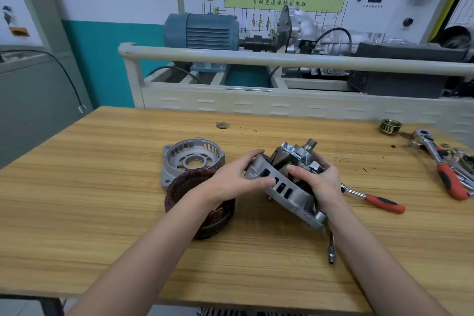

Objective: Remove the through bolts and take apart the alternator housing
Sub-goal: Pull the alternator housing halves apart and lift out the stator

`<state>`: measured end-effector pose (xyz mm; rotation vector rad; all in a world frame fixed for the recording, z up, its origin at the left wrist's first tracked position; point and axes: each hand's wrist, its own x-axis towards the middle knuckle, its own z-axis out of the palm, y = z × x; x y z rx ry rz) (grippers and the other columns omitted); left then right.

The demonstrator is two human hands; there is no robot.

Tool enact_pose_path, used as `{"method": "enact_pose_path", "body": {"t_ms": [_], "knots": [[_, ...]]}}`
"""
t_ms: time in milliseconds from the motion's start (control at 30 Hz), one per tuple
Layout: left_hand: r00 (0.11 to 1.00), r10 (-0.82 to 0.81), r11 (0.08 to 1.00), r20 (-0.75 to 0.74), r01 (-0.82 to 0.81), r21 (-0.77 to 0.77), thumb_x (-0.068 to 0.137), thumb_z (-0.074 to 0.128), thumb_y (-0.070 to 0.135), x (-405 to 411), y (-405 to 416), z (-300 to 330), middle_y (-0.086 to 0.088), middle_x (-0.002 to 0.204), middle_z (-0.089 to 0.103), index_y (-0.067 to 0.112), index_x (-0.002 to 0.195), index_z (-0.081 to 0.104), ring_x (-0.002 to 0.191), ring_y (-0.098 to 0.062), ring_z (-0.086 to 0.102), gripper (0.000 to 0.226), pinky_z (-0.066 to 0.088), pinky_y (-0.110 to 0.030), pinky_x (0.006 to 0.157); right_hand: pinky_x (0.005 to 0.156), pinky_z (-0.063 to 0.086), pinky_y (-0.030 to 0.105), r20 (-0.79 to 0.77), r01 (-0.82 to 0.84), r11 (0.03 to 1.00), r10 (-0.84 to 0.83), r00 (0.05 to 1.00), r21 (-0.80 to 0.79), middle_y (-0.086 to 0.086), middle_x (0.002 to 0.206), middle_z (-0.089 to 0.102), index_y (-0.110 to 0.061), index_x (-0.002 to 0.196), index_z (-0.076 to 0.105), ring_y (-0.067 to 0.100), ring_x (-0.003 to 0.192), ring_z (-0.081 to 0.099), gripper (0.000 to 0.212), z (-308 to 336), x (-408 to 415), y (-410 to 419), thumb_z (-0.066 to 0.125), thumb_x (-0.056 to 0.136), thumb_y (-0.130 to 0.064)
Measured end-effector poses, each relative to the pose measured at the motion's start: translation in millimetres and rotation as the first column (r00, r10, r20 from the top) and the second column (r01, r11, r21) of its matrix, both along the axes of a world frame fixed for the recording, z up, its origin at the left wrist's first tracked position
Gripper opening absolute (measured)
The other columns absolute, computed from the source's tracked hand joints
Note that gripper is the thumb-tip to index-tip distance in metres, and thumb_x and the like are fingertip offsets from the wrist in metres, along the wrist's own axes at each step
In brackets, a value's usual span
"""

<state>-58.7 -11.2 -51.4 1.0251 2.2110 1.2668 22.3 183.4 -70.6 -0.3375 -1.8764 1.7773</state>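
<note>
Both hands' grip, left hand (pixel 234 178) and right hand (pixel 322 182), clasping alternator housing (pixel 284 190), wooden table (pixel 102 187), teal-and-white workshop wall (pixel 107 59)

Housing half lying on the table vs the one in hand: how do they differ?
The loose housing half lies flat, hollow and untouched; the held housing half is tilted, with the rotor in it, gripped by the left hand and right hand. Both are silver cast metal with vent slots.

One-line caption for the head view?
Both hands grip the rotor-and-housing half; end cover and stator lie beside.
</note>
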Motion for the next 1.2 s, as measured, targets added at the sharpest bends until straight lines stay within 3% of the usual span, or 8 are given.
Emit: {"method": "enact_pose_path", "body": {"t_ms": [67,200,333,567,733,867,1000,1200], "knots": [[1.0,0.028,0.999,0.014,-0.028,0.025,0.053,0.054,0.089,-1,2,-1,0.004,0.143,0.045,0.035,0.144,0.035,0.131,-0.016,0.042,0.107,0.038,-0.044,0.108,0.084,0.052,0.03,-0.006,0.032,0.998,-0.032,0.999,0.059,-0.007,0.111,0.062,-0.035,0.11,0.051,0.016,0.101,0.063,0.088,-2,5,-4,0.087,0.029,-0.039],[0.989,0.091,0.988,0.114,-0.104,0.115,0.064,0.038,0.085,-4,4,0,0.008,0.141,0.048,0.029,0.141,0.042,0.128,-0.009,0.044,0.095,0.031,-0.034,0.107,0.086,0.042,0.006,-0.094,0.048,0.916,-0.011,0.996,0.398,-0.026,0.116,0.056,-0.043,0.122,0.048,-0.008,0.108,0.055,0.105,-3,21,-14,0.093,0.028,-0.05],[0.981,0.154,0.98,0.118,-0.167,0.11,0.077,0.033,0.083,-4,6,-3,0.011,0.143,0.046,0.028,0.136,0.048,0.13,-0.006,0.04,0.082,0.028,-0.031,0.107,0.095,0.043,0.012,-0.232,0.095,0.81,0.051,0.971,0.578,-0.021,0.123,0.058,-0.03,0.135,0.049,-0.003,0.115,0.056,0.106,-1,27,-25,0.089,0.04,-0.052],[0.982,0.179,0.983,0.057,-0.182,0.038,0.076,0.031,0.077,-3,8,-1,0.007,0.14,0.051,0.027,0.136,0.049,0.131,-0.013,0.043,0.08,0.029,-0.043,0.113,0.1,0.045,0.026,-0.129,0.052,0.809,0.03,0.991,0.586,-0.024,0.122,0.056,-0.029,0.139,0.046,-0.004,0.116,0.053,0.112,-2,27,-28,0.084,0.038,-0.059],[0.99,0.132,0.99,0.039,-0.134,0.046,0.086,0.044,0.066,0,5,1,0.013,0.132,0.052,0.031,0.127,0.052,0.128,-0.009,0.044,0.055,0.032,-0.035,0.109,0.099,0.044,0.029,-0.076,0.011,0.756,0.051,0.996,0.654,-0.029,0.123,0.052,-0.041,0.139,0.036,-0.004,0.118,0.051,0.111,-2,27,-33,0.082,0.041,-0.063],[0.997,0.011,0.997,0.074,-0.016,0.069,0.077,0.058,0.06,1,-3,4,0.008,0.14,0.047,0.022,0.142,0.042,0.13,-0.008,0.042,0.077,0.034,-0.023,0.101,0.096,0.043,0.027,-0.046,-0.02,0.736,0.068,0.997,0.676,-0.041,0.12,0.047,-0.047,0.139,0.029,-0.013,0.117,0.047,0.114,-3,28,-31,0.081,0.04,-0.067],[0.98,-0.125,0.985,-0.153,0.103,-0.141,0.056,0.087,0.047,-1,-7,5,0.009,0.15,0.036,0.025,0.15,0.023,0.136,-0.008,0.035,0.116,0.029,-0.03,0.113,0.098,0.041,0.02,-0.019,-0.075,0.764,0.114,0.993,0.64,-0.034,0.127,0.048,-0.041,0.143,0.027,-0.008,0.12,0.049,0.124,-6,31,-24,0.084,0.036,-0.067],[0.876,-0.194,0.935,-0.442,0.028,-0.354,0.042,0.084,0.066,-1,3,-4,0.011,0.156,0.024,0.034,0.15,0.004,0.142,-0.015,0.027,0.139,0.021,-0.036,0.116,0.1,0.04,0.023,-0.008,-0.124,0.766,0.167,0.986,0.631,-0.025,0.13,0.048,-0.037,0.144,0.027,-0.003,0.122,0.049,0.127,-9,32,-16,0.086,0.035,-0.064]]}}
